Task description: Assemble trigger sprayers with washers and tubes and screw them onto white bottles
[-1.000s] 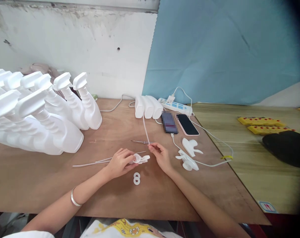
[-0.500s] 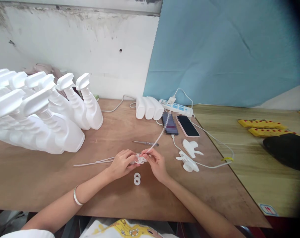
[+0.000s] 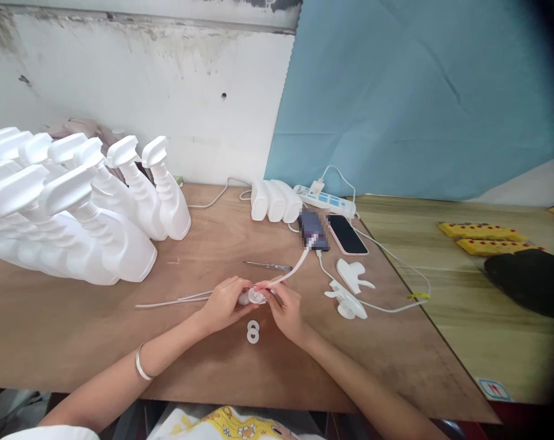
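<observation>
Near the front middle of the table, my left hand (image 3: pixel 224 304) is closed around a white spray-bottle trigger head (image 3: pixel 257 296), whose round opening faces up. My right hand (image 3: pixel 286 310) pinches a white dip tube (image 3: pixel 297 266) at that opening. The tube bends up and away to the right, over a phone. Fingers hide the tube's lower end, so I cannot tell how far in it sits. Two white ring washers (image 3: pixel 253 335) lie overlapping just below my hands. Several loose white tubes (image 3: pixel 167 302) stretch leftward from behind my left hand.
White spray bottles (image 3: pixel 134 256) crowd the left side. At the back stand small white bottles (image 3: pixel 267 201) and a power strip (image 3: pixel 327 198). Two phones, including a pink-edged phone (image 3: pixel 347 234), a screwdriver (image 3: pixel 267 266), more trigger heads (image 3: pixel 347 300) and a charging cable (image 3: pixel 386 308) lie around.
The dip tube has tilted lower toward the right and now bows. My right hand has shifted slightly down with it. My left hand keeps its hold on the trigger head.
</observation>
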A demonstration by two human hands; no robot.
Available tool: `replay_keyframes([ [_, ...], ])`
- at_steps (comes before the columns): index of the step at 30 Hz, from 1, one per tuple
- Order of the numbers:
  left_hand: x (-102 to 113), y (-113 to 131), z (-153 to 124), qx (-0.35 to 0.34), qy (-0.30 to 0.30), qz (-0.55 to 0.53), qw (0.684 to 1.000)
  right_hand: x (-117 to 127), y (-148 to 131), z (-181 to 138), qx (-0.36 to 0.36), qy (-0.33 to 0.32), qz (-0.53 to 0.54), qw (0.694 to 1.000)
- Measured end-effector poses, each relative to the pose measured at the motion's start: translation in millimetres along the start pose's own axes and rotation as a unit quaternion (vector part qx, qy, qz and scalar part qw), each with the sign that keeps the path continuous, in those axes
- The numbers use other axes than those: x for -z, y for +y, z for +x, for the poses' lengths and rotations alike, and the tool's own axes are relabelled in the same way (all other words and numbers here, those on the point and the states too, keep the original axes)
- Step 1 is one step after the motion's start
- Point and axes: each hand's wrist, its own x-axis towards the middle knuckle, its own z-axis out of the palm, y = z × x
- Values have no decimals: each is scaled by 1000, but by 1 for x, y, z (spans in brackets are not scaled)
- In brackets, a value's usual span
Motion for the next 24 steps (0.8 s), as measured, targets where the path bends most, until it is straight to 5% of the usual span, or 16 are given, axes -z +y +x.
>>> replay_keyframes([
  [10,-2,-4,0,-23,6,-21,1000,-3,-6,6,113,-48,-68,990],
  [19,0,-1,1,-46,1,-13,999,-7,2,-1,98,-5,-112,989],
  [24,0,-3,0,8,7,-84,996,-1,5,-2,91,-1,-110,990],
])
